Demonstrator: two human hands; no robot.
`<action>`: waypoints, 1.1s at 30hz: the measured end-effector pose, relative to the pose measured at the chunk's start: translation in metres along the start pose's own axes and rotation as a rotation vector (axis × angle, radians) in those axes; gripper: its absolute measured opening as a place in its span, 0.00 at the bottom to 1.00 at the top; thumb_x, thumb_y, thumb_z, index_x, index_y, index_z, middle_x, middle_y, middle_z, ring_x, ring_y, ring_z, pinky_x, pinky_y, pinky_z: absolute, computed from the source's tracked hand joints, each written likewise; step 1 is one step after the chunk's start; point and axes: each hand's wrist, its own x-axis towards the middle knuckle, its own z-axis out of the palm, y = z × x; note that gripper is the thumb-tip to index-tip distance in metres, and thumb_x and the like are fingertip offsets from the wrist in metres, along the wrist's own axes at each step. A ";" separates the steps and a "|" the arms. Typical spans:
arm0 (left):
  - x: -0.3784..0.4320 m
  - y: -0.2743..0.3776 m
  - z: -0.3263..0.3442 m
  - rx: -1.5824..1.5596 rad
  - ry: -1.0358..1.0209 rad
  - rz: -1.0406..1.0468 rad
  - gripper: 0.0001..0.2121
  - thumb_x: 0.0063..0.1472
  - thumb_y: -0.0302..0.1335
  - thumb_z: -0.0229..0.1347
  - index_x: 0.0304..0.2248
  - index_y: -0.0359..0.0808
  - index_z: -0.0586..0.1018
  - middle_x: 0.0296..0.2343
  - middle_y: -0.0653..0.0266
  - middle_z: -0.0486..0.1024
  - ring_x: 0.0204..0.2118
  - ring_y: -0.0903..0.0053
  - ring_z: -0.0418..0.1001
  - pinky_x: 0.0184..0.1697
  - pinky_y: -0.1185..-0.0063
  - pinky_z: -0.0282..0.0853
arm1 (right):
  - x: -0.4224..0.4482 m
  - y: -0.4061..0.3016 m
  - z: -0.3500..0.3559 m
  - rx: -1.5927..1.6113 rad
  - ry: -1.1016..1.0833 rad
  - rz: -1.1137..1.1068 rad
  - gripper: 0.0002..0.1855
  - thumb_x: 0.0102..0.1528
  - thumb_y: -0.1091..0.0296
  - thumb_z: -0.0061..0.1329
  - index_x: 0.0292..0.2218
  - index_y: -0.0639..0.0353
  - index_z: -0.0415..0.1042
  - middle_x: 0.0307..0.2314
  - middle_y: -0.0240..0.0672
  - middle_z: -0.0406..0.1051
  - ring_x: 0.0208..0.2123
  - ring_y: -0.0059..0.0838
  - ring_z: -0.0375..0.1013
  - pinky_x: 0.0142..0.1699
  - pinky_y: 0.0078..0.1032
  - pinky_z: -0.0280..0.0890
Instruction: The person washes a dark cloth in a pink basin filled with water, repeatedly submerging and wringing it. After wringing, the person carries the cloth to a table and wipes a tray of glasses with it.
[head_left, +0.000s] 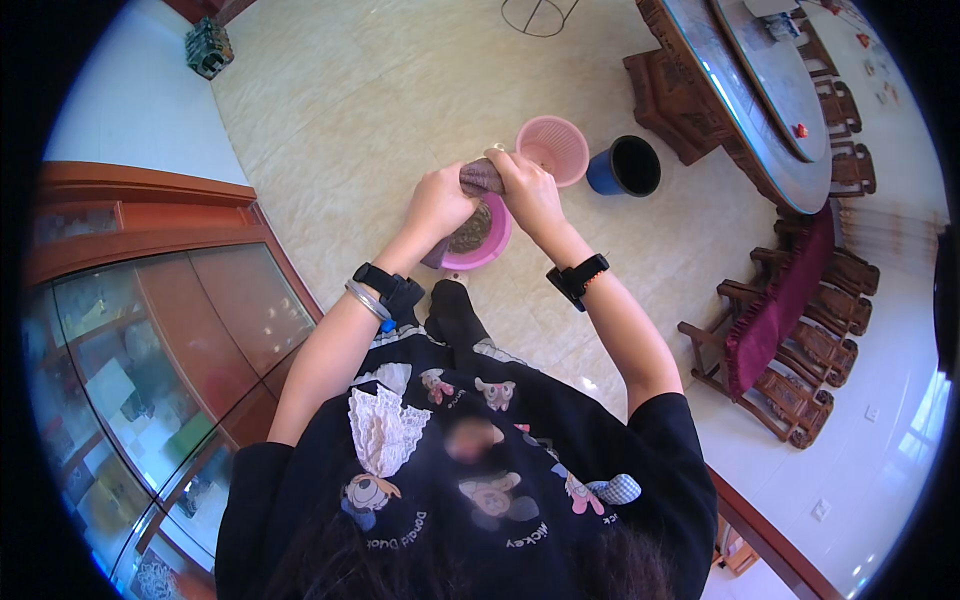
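A brownish-purple cloth (481, 178) is bunched between my left hand (444, 201) and my right hand (531, 189), both closed around it. One end of the cloth hangs down behind my left wrist. Beneath my hands, a pink basin (501, 238) with murky brownish contents stands on the tiled floor, partly hidden by my left hand and the cloth. Just beyond my right hand is a pink slatted plastic basket (574, 142). To its right stands a blue bucket (604, 176) with a dark inside.
A glass-fronted wooden cabinet (217, 300) lines the left side. At the upper right is a round table (720, 82) on a carved wooden base. Several carved wooden chairs (795, 405) stand at the right wall, with dark red cloth (780, 300) over them. A metal ring stand (536, 31) is farther off.
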 end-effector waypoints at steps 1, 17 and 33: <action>0.002 -0.002 0.001 0.006 -0.001 -0.011 0.13 0.46 0.28 0.58 0.33 0.33 0.77 0.28 0.48 0.76 0.34 0.55 0.74 0.36 0.67 0.70 | 0.000 0.000 0.001 -0.003 0.005 -0.014 0.17 0.45 0.73 0.49 0.39 0.54 0.68 0.24 0.39 0.70 0.28 0.42 0.73 0.31 0.35 0.67; -0.005 -0.015 0.007 -0.040 0.053 -0.062 0.14 0.45 0.31 0.60 0.33 0.34 0.77 0.28 0.48 0.76 0.33 0.55 0.74 0.35 0.68 0.70 | 0.004 0.000 0.009 -0.002 -0.139 -0.028 0.20 0.42 0.71 0.52 0.39 0.51 0.66 0.23 0.42 0.70 0.26 0.45 0.73 0.30 0.38 0.67; -0.009 -0.010 -0.003 0.187 0.071 0.004 0.14 0.46 0.28 0.57 0.36 0.37 0.78 0.27 0.49 0.75 0.32 0.56 0.74 0.33 0.69 0.71 | -0.016 0.006 0.006 0.250 -0.068 0.211 0.24 0.39 0.82 0.49 0.40 0.61 0.61 0.35 0.52 0.66 0.40 0.53 0.66 0.42 0.40 0.63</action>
